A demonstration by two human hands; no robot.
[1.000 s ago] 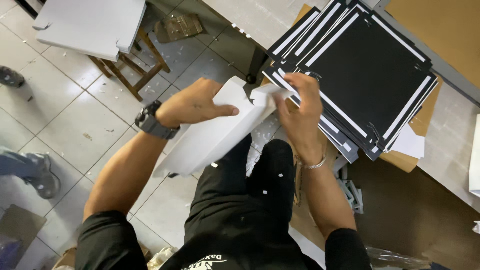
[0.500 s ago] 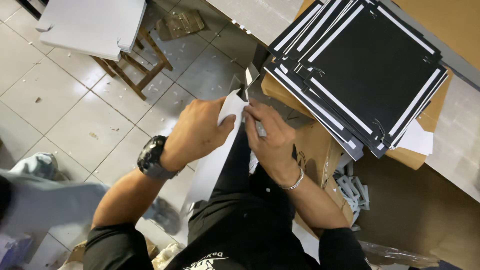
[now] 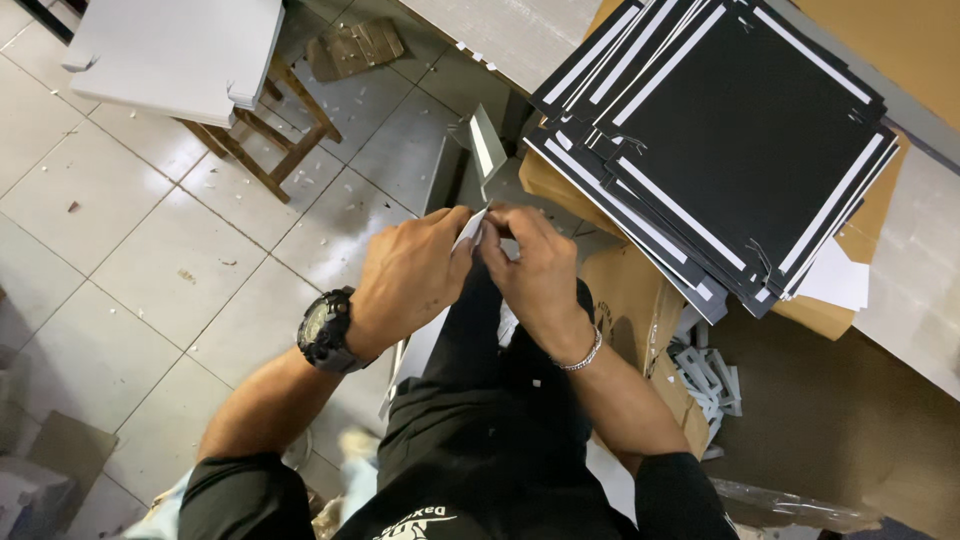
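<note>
Single head-worn view, looking steeply down over the wearer's chest and lap. Hands (image 3: 480,270) sit close, mid-frame. Tiled floor (image 3: 120,250) fills the left, farther off; surface (image 3: 910,290) with stacked black sheets (image 3: 740,130) fills upper right. No second view.

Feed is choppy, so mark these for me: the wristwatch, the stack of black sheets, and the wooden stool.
wristwatch (image 3: 325,330), head view, on its black case.
stack of black sheets (image 3: 745,130), head view, middle of the top sheet.
wooden stool (image 3: 285,150), head view, on a leg brace.
</note>
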